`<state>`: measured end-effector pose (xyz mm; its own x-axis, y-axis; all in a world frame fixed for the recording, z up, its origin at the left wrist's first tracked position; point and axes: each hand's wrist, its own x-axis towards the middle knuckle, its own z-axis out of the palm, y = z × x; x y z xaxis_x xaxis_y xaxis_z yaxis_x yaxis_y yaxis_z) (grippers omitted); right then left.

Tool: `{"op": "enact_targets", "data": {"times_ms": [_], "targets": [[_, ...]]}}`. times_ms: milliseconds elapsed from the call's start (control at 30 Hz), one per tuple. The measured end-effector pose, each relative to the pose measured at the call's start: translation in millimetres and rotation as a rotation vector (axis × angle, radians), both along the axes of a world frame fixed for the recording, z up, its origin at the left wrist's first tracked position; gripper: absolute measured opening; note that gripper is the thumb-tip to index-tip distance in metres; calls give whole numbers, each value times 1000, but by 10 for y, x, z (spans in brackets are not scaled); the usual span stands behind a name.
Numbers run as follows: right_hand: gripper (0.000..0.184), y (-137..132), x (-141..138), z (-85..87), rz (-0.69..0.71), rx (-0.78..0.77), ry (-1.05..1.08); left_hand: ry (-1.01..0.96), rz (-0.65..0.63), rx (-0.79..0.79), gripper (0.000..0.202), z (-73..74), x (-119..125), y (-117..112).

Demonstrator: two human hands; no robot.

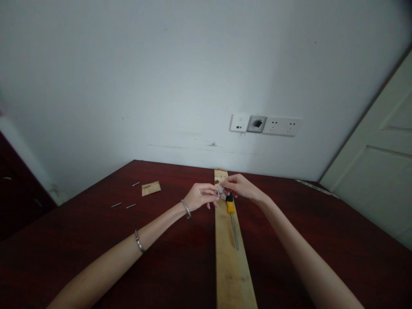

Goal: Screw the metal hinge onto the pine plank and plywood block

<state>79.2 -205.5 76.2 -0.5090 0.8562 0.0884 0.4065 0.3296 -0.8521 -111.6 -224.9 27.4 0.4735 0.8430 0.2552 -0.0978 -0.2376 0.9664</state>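
A long pale wooden plank (pixel 231 262) lies lengthwise on the dark red table (pixel 180 266). Over its far end my left hand (pixel 200 196) and my right hand (pixel 238 186) meet, both pinched on a small metal piece (pixel 220 191) held between their fingertips. What the piece is I cannot make out. A screwdriver (pixel 232 221) with a yellow and black handle rests on the plank just below my hands, its shaft pointing toward me. Two bracelets sit on my left forearm.
A small wooden block (pixel 151 188) lies at the table's far left. Three loose nails or screws (pixel 131 206) are scattered near it. White wall sockets (pixel 266 125) are set in the wall behind. A pale door (pixel 380 171) stands at the right.
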Motion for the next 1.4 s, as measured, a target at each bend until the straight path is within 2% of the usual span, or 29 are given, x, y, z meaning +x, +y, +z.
{"op": "enact_targets", "data": {"times_ms": [233,433,567,667,833,933,1033,1100,1167,1233,1400], "targets": [[31,25,-2,-19,-18,10,-16,15,-6,46,35,25,-22,-10],[31,11,-35,-24,-8,33,-32,16,76,99,35,-8,-13,24],[34,13,-59,-64,-34,100,-92,13,155,236,31,-1,-40,75],[33,10,-86,-93,-59,144,-115,9,257,366,25,89,-79,71],[33,-10,-108,-109,-99,187,-134,64,382,409,23,358,-170,-21],[34,-27,-120,-97,-120,185,-142,112,448,476,23,464,-300,12],[35,-51,-188,-72,-121,187,-142,245,525,543,24,462,-578,187],[34,-73,-272,-56,-110,196,-140,410,572,565,24,412,-871,346],[34,-97,-376,-45,-98,206,-140,650,634,612,24,348,-1244,485],[34,-113,-482,-46,-87,214,-143,997,709,638,26,287,-1667,565],[32,-99,-703,-99,-64,228,-163,1273,744,534,22,142,-2693,513]]}}
